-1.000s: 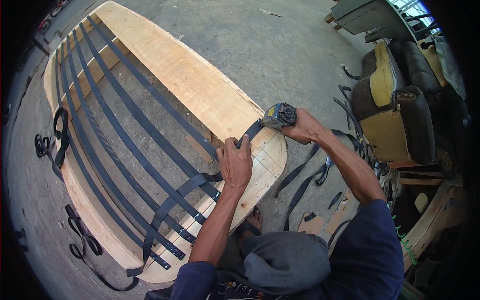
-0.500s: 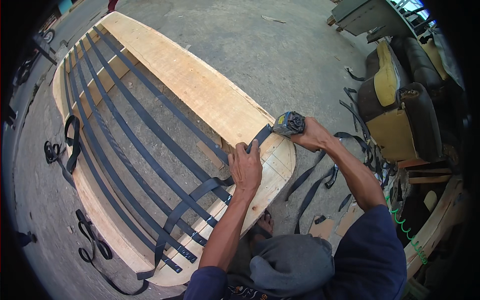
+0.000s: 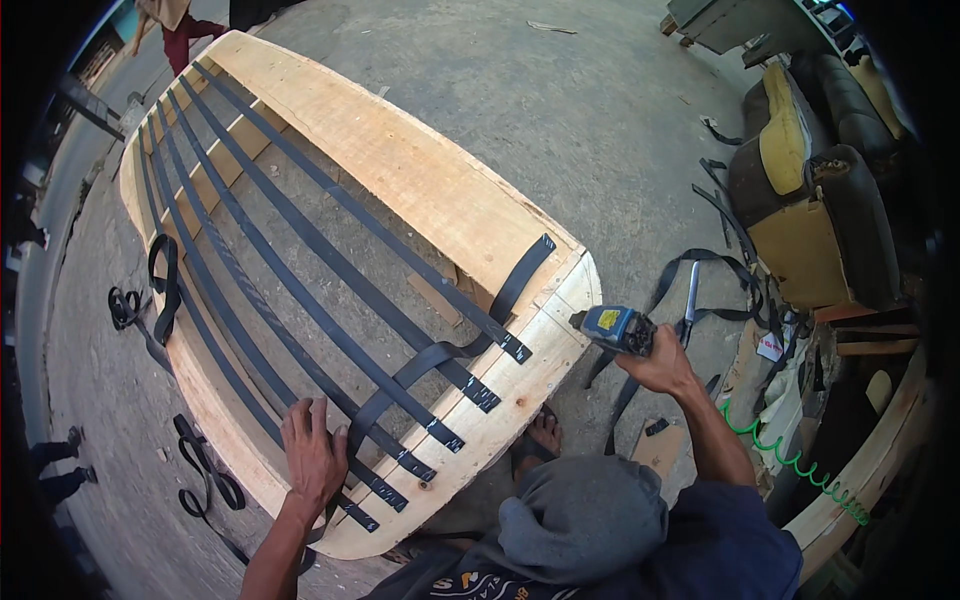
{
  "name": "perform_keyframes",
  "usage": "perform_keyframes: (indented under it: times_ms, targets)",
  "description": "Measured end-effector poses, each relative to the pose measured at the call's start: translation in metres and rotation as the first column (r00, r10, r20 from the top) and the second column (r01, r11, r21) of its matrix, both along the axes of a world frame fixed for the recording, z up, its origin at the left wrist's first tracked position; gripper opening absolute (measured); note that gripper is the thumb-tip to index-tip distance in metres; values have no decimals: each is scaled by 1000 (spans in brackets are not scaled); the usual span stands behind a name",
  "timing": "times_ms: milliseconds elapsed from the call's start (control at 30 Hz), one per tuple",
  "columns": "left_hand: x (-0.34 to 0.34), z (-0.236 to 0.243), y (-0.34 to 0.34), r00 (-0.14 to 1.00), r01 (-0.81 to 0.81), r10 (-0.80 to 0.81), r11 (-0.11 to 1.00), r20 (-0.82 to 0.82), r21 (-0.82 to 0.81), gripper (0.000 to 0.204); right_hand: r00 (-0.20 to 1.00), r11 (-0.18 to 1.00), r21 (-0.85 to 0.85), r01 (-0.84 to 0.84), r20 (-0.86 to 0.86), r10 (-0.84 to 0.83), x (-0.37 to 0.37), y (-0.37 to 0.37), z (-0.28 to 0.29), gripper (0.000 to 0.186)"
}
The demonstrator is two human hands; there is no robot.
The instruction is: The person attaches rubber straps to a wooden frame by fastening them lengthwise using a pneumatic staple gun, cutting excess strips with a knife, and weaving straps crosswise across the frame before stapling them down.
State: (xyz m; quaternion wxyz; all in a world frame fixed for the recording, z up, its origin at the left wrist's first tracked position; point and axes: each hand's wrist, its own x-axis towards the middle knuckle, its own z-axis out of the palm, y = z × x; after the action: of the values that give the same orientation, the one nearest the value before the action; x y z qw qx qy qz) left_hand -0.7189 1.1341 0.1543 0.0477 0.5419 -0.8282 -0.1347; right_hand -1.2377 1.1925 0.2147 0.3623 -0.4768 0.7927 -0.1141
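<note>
A light wooden frame (image 3: 400, 150) lies on the ground with several black webbing straps (image 3: 300, 225) stretched along it, their ends stapled at the near end. A further strap (image 3: 520, 275) is fixed at the frame's right corner; its loose length weaves across the others toward the lower left. My right hand (image 3: 657, 362) grips a blue and black staple gun (image 3: 617, 328) just off the frame's right end. My left hand (image 3: 316, 450) is over the straps at the near left, fingers stretched out and a little apart; what lies beneath its palm is hidden.
Loose strap loops (image 3: 165, 285) hang over the frame's left side. At right stand a worn dark seat (image 3: 810, 220), a knife (image 3: 691, 292), strap scraps and a coiled green hose (image 3: 800, 465). A person in red trousers (image 3: 185, 45) is beyond the far end; another's feet (image 3: 75, 440) show at left.
My left hand has left the strap at the right corner and moved to the lower left. The staple gun has come off that corner, toward me. A person has come into view beyond the far end.
</note>
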Motion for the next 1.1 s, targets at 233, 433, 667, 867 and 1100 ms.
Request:
perform_keyframes:
  times_ms: [233, 433, 667, 867, 1100]
  targets:
    - [-1, 30, 28, 850, -391, 526, 663, -25, 639, 60, 937, 1000, 6, -5, 350, 3, 68, 69, -25, 34]
    - [71, 41, 56, 891, -370, 449, 627, 70, 685, 24, 937, 998, 37, 48, 343, -58, 71, 53, -23, 34]
    - [152, 8, 124, 934, -345, 357, 875, 28, 339, 10, 984, 984, 127, -124, 144, 105, 67, 25, -3, 36]
    - [162, -10, 142, 936, -297, 344, 883, -72, 363, 37, 978, 992, -11, -124, -170, 120, 10, -83, 8, 39]
    - [157, -14, 152, 916, -326, 382, 886, -121, 328, 36, 988, 992, 27, -126, -88, 128, 9, -139, 8, 44]
